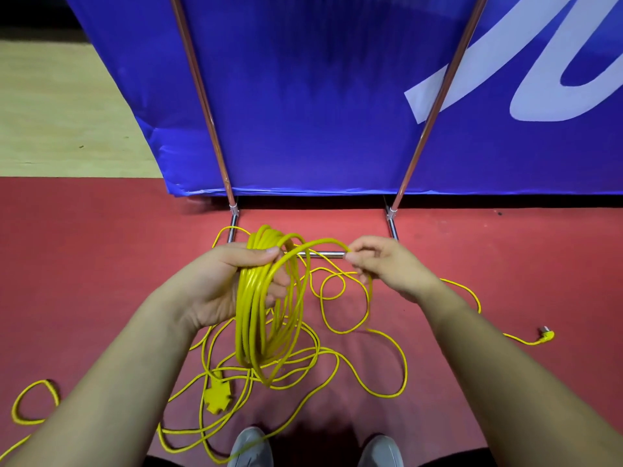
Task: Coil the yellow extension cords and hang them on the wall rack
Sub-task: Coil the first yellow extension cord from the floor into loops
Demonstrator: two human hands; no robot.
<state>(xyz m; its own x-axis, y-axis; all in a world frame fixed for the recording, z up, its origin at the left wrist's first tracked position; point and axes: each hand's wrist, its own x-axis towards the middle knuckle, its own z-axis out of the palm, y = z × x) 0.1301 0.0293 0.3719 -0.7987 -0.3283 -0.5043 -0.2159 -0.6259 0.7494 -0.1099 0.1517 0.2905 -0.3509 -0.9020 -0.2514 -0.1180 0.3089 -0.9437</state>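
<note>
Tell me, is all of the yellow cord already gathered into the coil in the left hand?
No, the left hand grips a coil, but many loose loops lie on the red floor.

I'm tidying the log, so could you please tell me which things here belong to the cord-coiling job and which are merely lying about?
Job: yellow coil held by the left hand; strand pinched by the right hand; loose cord on the floor; socket block; plug.
Not part of it: blue banner; metal stand; grey shoes.

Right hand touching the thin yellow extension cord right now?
Touching. Head view: right hand pinches a loose strand of the thin yellow extension cord between thumb and forefinger; left hand grips the coiled bundle.
</note>
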